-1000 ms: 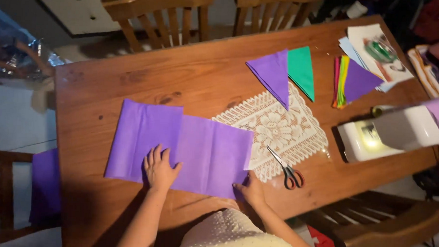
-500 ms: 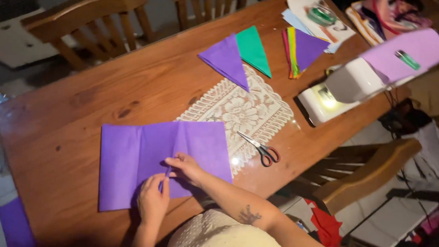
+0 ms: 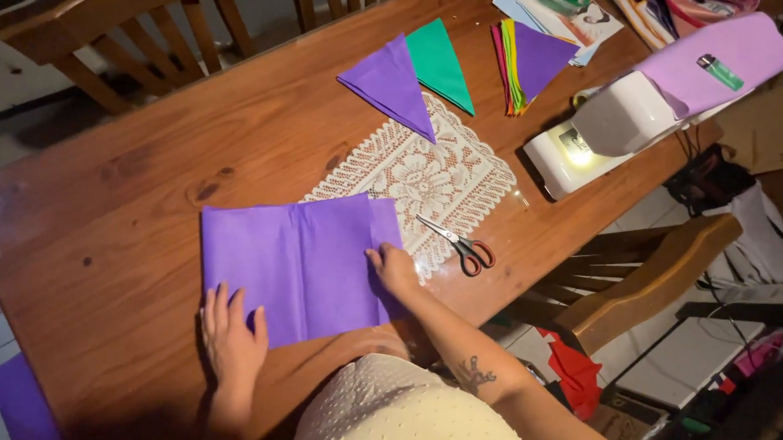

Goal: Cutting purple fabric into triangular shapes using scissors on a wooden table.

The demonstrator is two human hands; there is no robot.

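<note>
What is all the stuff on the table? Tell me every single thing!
purple fabric sheet: one, purple, near table edge, under both hands
lace doily: one, cream, table middle
scissors: one pair, red-handled, on the doily's edge
fabric triangles: one purple, one green, overlapping, above the doily
stack of triangles: several, purple on top, far side
sewing machine: one, white, lamp lit, right edge
wooden table: one, brown
wooden chairs: a few, around the table
left hand: flat on the sheet's lower left corner
right hand: pressing the sheet's right edge
</note>
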